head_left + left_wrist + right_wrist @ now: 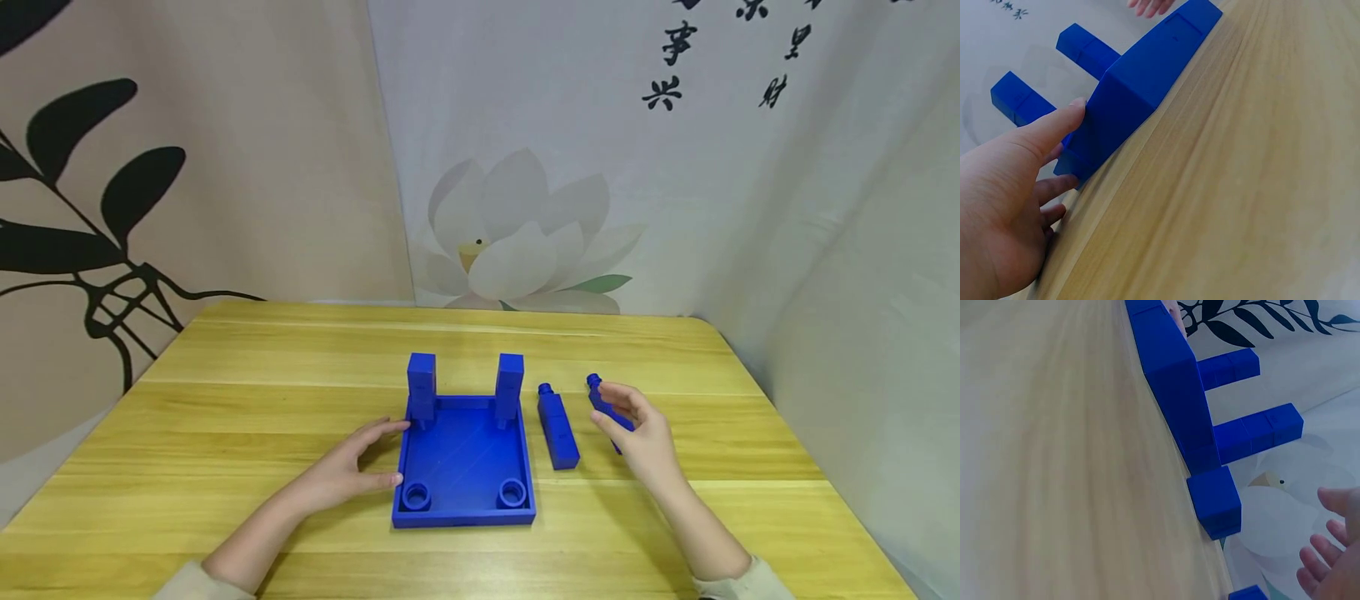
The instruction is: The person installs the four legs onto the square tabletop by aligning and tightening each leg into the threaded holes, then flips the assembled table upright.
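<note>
A square blue tray-like base [465, 454] with raised walls lies on the table. Two blue square legs stand upright in its far corners, a left leg [422, 385] and a right leg [509, 383]. Round sockets show in its near corners. My left hand [341, 475] touches the base's left wall with extended fingers and thumb. To the right lie two loose blue legs with knobbed ends, an inner leg [558, 429] and an outer leg [597, 400]. My right hand [645, 433] hovers over the outer leg, fingers and thumb spread apart, partly hiding it.
All the blue parts are on a wooden table [225, 400]. Behind it hangs a cloth backdrop [300, 167] printed with leaves, a lotus and characters. A pale cloth [862, 250] borders the table's right side.
</note>
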